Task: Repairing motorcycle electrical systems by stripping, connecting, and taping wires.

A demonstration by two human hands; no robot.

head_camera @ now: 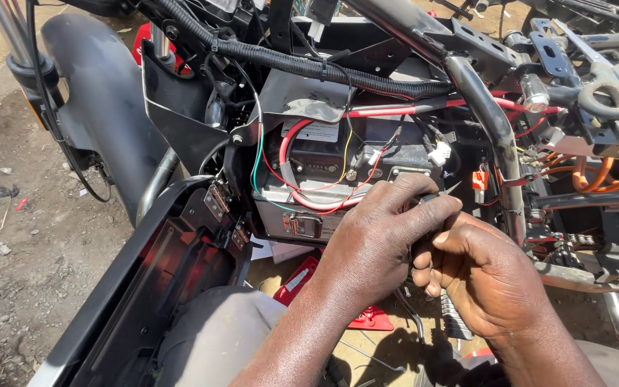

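My left hand [377, 240] and right hand [485, 276] meet near the battery box [338, 179], each grip clamped on a small dark part [431, 201]. My fingers hide most of it, so its kind cannot be determined.

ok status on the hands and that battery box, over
Left hand and right hand closed together on a small dark tool. Battery box exposed. Red cable and frame tube crowd it.
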